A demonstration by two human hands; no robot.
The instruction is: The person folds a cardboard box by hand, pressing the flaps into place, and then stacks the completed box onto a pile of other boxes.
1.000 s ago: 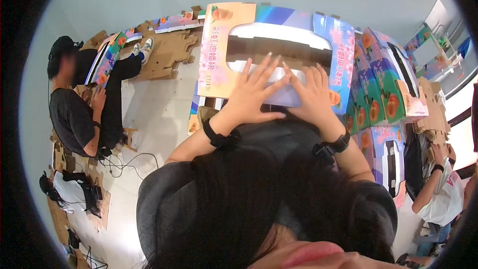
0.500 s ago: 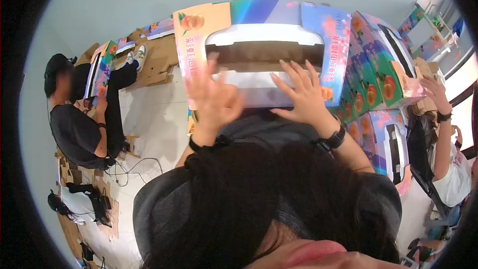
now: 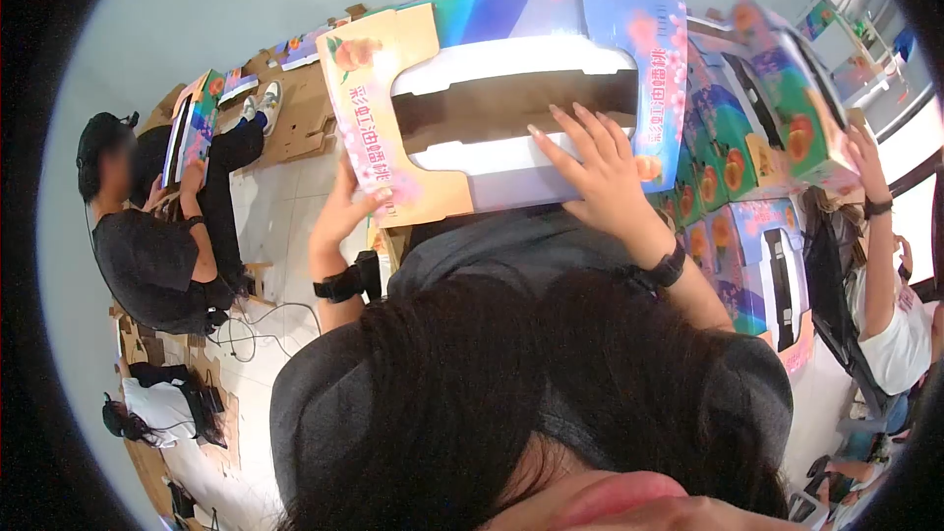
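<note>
A printed cardboard fruit box [image 3: 442,192] with peach pictures and pink blossoms sits before me, its top facing up. White flaps border a long central slot, and brown cardboard shows inside. At the box's left side, my left hand [image 3: 341,218] grips the near corner, thumb on the cream panel and the other fingers partly hidden along the side. My right hand [image 3: 602,177] rests with spread fingers over the near white flap and blue-violet edge, its fingertips reaching across the slot. It is open.
Matching boxes [image 3: 733,162] are stacked at my right, where another person's hand [image 3: 865,162] touches a tilted box [image 3: 796,108]. A seated person [image 3: 147,246] at left holds a similar box [image 3: 192,133]. Flattened cardboard [image 3: 300,123] and a cable [image 3: 258,339] lie on the floor.
My left hand has moved from above the box's front left to its left side and now grips it. The box is slightly tilted and shifted left. At right, another person's box has been raised.
</note>
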